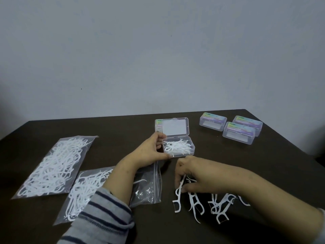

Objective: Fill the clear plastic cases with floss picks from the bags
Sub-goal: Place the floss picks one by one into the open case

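Nearest me lay the loose white plastic floss picks (202, 203), scattered on the dark brown table (263, 164) under my right hand (190, 175), whose fingers were pinching up a few of them. Just beyond that hand stood the open clear plastic case (179, 147), partly filled with picks, and my left hand (149, 152) gripped its near left corner to steady it. Beneath my left forearm lay a half-emptied clear zip bag (98, 189), and further left a full clear bag of picks (56, 166), apparently untouched. Well beyond my right hand sat three closed clear cases with colourful labels (230, 127); I could not tell whether they held picks. I judged the job early on: one case was in progress and most picks were still bagged.
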